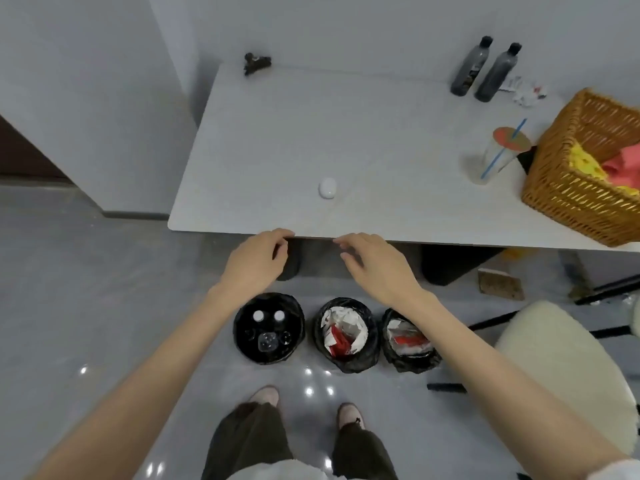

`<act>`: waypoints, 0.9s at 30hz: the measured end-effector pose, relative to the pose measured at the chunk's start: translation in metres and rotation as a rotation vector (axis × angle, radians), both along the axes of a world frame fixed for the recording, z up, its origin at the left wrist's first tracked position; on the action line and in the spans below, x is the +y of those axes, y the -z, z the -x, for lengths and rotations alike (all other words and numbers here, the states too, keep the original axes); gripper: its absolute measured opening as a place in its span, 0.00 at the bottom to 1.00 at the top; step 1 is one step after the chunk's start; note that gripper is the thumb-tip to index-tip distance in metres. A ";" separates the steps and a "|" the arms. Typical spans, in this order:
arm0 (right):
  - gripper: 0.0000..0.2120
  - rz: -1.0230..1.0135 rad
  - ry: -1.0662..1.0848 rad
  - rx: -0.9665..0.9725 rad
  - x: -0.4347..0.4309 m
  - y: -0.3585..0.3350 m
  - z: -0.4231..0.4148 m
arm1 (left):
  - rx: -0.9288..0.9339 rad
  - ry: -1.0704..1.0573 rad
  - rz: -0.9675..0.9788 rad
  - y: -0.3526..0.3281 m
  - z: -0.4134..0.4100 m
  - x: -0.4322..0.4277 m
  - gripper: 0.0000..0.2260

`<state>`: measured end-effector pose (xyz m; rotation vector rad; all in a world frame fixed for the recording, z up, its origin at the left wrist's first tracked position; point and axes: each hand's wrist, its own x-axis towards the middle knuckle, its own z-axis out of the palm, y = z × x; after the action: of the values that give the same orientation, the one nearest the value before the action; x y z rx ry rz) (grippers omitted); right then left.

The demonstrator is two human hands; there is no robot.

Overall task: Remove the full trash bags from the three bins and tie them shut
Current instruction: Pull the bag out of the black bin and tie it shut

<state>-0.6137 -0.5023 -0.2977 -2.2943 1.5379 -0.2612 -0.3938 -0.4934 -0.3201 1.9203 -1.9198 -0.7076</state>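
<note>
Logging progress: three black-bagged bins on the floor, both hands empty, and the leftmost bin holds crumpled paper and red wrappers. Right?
Not quite: the head view shows the leftmost bin holding plastic bottles. Paper and red wrappers fill the middle bin and right bin. The left hand and right hand are indeed empty.

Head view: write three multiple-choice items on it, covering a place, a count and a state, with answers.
1. Where do the three bins stand? A in the basket; B on the floor; C on the chair.
2. How many dark bottles stand on the table? A two; B three; C five.
3. The left hand and right hand are: A tying a knot; B lifting a bin; C holding nothing.
Answers: 1 B, grey floor surrounds them; 2 A, a pair at the far edge; 3 C, fingers loosely curled, empty.
</note>
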 end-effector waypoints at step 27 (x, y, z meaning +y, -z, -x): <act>0.15 -0.184 -0.127 -0.051 0.025 0.430 -0.072 | 0.040 -0.399 -0.155 0.421 -0.047 0.102 0.16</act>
<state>-0.5413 -0.4769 -0.7277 -2.2117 1.3273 -0.1376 -0.3472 -0.3916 -0.7407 2.2704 -1.4269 -0.7804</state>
